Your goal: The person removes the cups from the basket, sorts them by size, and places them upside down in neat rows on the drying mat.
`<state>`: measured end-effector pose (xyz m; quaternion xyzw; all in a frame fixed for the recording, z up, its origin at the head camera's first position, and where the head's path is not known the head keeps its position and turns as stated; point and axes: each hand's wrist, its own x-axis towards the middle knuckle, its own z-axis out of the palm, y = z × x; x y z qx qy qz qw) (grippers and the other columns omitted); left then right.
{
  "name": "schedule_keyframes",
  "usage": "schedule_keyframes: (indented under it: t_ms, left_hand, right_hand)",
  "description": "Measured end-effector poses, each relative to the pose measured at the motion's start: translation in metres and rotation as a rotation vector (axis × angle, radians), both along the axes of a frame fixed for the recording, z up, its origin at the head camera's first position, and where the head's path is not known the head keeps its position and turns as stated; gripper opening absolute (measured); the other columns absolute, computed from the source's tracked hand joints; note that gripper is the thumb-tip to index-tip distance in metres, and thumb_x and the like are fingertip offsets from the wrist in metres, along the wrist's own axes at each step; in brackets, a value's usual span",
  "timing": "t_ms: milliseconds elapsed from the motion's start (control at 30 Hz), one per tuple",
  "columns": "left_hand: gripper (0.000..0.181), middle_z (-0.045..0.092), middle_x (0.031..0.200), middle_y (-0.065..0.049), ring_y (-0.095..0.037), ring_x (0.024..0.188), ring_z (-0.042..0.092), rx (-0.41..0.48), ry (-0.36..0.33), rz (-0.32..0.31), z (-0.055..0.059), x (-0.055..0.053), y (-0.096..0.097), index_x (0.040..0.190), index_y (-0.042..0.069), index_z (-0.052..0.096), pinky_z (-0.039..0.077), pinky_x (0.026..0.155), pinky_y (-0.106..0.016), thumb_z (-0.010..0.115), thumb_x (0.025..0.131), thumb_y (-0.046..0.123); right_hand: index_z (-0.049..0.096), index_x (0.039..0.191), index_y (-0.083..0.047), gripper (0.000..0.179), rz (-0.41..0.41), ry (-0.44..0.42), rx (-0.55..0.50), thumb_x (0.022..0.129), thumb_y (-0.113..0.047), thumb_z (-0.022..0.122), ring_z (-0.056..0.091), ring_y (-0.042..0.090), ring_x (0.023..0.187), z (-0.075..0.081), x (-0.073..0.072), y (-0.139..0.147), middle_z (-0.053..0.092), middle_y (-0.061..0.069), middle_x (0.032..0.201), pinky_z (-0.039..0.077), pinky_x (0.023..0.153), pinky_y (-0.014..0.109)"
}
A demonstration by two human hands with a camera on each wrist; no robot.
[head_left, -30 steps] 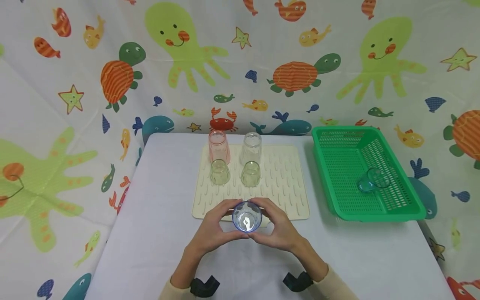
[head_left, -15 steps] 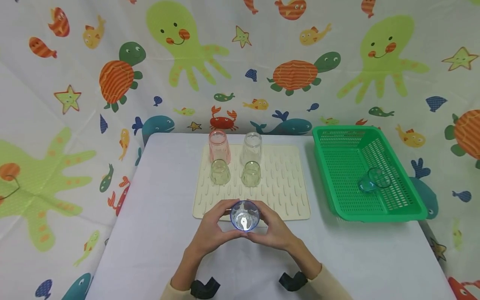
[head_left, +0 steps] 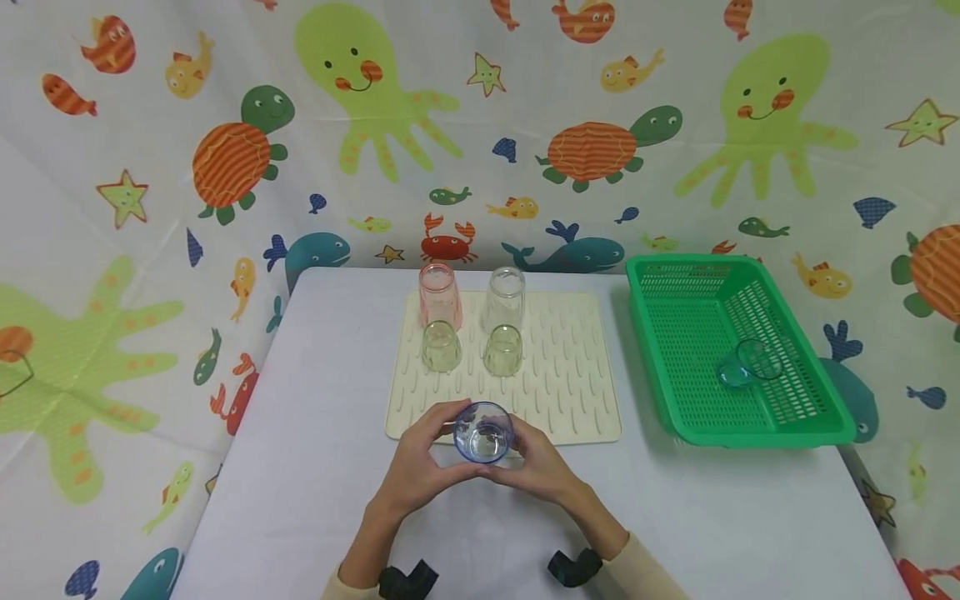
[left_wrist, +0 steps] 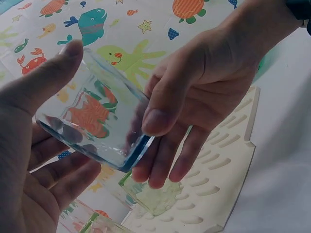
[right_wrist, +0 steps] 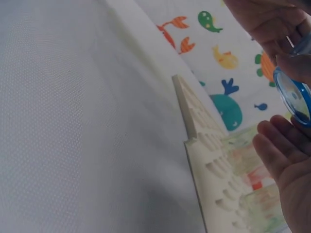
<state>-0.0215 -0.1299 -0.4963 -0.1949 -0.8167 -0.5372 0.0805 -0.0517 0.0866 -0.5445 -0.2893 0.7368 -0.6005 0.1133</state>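
Observation:
A blue-tinted drinking glass (head_left: 483, 433) is held between both hands, above the table by the mat's front edge. My left hand (head_left: 417, 460) holds its left side, thumb toward me and fingers round the far side. From the right, my right hand (head_left: 537, 468) grips it the same way. In the left wrist view the clear glass (left_wrist: 92, 114) is tilted, with the right thumb (left_wrist: 158, 119) pressed on its side and the other fingers behind it. Part of the glass's blue rim (right_wrist: 294, 99) shows at the right edge of the right wrist view.
Behind the hands lies a cream ridged drying mat (head_left: 570, 392). On it stand a pink glass (head_left: 439, 293), a clear glass (head_left: 506, 296) and two short greenish glasses (head_left: 441, 346). A green basket (head_left: 660, 367) at the right holds a blue glass (head_left: 738, 367).
Both hands have drifted slightly left with the glass. The glass has turned a little in the fingers. The glasses on the mat and the basket have stayed put.

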Motion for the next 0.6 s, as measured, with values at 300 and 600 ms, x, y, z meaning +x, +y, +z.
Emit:
schedule_keyframes:
  t_ms: [300,600]
  left_hand:
    - [0.098,0.065,0.134,-0.005,-0.025,0.120,0.065,0.005,-0.027,0.033,-0.009,0.008,-0.015,0.151,0.012,0.043,0.059,0.095,-0.037,0.094,0.069,0.024]
    - [0.099,0.065,0.128,-0.002,-0.020,0.118,0.065,-0.009,-0.172,0.033,-0.014,0.014,-0.026,0.155,0.025,0.037,0.057,0.100,-0.038,0.091,0.073,0.031]
  right_hand:
    - [0.047,0.141,0.002,0.066,0.074,-0.133,-0.118,0.084,0.000,0.078,0.065,0.019,0.117,0.001,-0.003,0.010,0.056,0.027,0.136,0.056,0.099,0.025]
    - [0.038,0.142,0.010,0.067,0.140,-0.274,-0.321,0.086,0.005,0.073,0.061,0.009,0.125,0.007,-0.008,0.013,0.057,0.012,0.136,0.056,0.100,0.025]
